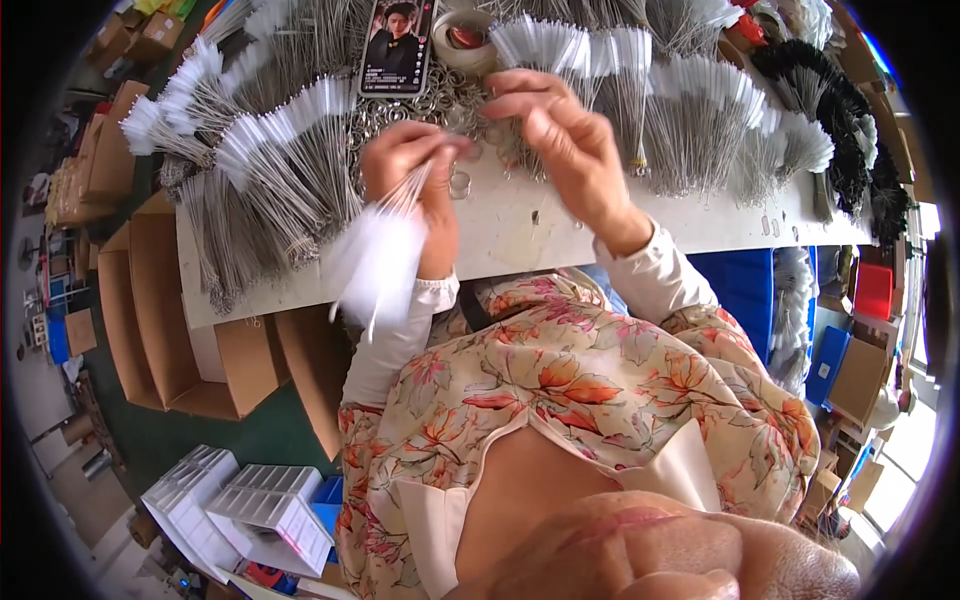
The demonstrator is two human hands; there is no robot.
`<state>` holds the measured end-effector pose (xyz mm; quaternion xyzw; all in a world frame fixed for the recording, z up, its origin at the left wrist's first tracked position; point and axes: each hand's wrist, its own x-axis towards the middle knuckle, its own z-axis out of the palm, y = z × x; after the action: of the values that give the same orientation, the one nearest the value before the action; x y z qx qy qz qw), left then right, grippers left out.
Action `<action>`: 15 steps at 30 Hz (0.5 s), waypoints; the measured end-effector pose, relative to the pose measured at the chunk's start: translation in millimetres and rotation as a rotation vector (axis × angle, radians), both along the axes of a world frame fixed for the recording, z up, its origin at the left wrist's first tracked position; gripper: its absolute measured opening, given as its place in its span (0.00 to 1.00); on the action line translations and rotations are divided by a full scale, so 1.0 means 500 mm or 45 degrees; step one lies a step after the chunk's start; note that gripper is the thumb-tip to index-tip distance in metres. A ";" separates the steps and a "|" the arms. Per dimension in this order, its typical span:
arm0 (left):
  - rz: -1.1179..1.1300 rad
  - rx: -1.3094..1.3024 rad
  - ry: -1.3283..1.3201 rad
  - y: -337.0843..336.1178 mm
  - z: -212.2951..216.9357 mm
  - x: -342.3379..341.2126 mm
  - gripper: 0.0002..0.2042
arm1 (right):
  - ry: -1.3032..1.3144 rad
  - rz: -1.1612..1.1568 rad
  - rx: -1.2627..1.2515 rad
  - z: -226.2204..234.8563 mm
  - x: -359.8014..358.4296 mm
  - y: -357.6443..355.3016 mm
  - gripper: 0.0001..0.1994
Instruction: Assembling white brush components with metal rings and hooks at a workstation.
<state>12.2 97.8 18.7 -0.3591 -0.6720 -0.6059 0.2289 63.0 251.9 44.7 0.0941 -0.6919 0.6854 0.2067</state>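
Note:
My left hand (408, 165) is closed around the thin wire stems of a small bunch of wire brushes (383, 262). Their white bristle ends hang toward me and are smeared by motion. To the right, my right hand (575, 150) hovers over the table with its fingers stretched leftward and apart; nothing shows in its grasp. Between and beyond both hands lies a heap of small metal rings (440, 100). A single ring (460, 184) rests on the table by my left fingers.
Bundles of white-ended wire brushes (290, 150) cover the white table (520, 235) on both sides. Black brushes (815, 85) lie far right. A phone (398, 50) and a tape roll (465, 40) stand behind the rings. Cardboard boxes (170, 330) sit at the left, a blue bin (735, 285) at the right.

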 end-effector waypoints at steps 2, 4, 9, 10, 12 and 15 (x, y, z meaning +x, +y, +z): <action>-0.060 0.057 0.103 -0.002 0.000 0.013 0.08 | -0.287 -0.037 -0.106 -0.054 -0.001 0.025 0.18; -0.497 -0.139 -0.734 0.001 0.003 0.048 0.08 | -0.413 0.117 -0.360 -0.075 0.011 -0.003 0.18; -0.092 -0.200 0.152 0.037 -0.083 0.088 0.21 | -0.424 0.398 -1.405 -0.085 0.051 0.025 0.09; -0.111 -0.267 0.160 0.018 -0.080 0.099 0.21 | -0.360 0.440 -1.365 -0.078 0.068 0.056 0.08; -0.225 -0.323 -0.069 -0.015 -0.124 0.115 0.16 | -0.652 0.326 -0.466 -0.014 0.110 0.127 0.08; -0.392 -0.473 -0.471 -0.040 -0.162 0.135 0.15 | -0.436 -0.053 1.731 -0.003 0.169 0.170 0.08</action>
<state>79.5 77.9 -62.2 -0.3761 -0.7393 -0.5552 -0.0617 147.4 336.8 43.0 0.0799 -0.9916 0.1016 0.0033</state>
